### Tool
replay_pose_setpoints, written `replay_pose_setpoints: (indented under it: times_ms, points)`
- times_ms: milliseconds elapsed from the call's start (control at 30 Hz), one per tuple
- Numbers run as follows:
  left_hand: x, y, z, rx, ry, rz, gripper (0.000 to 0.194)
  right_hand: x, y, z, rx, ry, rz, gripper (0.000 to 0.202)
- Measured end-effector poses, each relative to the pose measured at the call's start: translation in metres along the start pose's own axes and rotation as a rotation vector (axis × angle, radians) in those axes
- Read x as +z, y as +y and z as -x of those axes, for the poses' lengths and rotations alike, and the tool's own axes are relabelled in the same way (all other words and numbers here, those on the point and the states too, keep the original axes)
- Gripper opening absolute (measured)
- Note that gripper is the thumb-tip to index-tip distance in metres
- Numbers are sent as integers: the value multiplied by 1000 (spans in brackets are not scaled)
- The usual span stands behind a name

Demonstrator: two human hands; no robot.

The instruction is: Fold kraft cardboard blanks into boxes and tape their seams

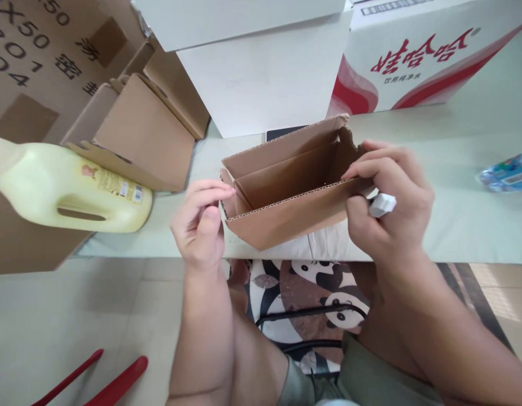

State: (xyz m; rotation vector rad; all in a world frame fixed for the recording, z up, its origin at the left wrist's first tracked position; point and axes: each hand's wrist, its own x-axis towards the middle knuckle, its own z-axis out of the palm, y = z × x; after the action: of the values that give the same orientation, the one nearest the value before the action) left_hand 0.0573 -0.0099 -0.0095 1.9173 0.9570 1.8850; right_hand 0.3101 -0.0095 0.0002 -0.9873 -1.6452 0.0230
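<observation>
A small open-topped cardboard box (pixel 295 220) tilts over the table's near edge, its inside showing bare brown walls. My left hand (pixel 202 225) is at its left end, fingertips hooked over the rim and thumb bent just outside. At the other end, my right hand (pixel 390 197) grips the right corner, fingers over the top edge and thumb below. A white object with a blocky end (pixel 382 204) is tucked in the same hand; most of it is hidden by the fingers, so its kind cannot be told.
White cartons (pixel 265 79) and a red-and-white water carton (pixel 392 67) line the back. Brown boxes (pixel 146 129) and a yellow jug (pixel 75 189) lie left. A plastic bottle (pixel 508 172) rests on the pale tablecloth (pixel 447 214) at right. Red bars (pixel 117 383) show below left.
</observation>
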Motion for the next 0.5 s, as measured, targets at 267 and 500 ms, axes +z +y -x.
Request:
replay_pose_setpoints:
  times_ms: [267, 500]
  points:
    - [6, -4, 0, -138, 105, -9, 28, -3, -5, 3, 61, 9, -83, 21]
    - [6, 1, 6, -235, -103, 34, 62, -3, 1, 7, 86, -39, -126, 19]
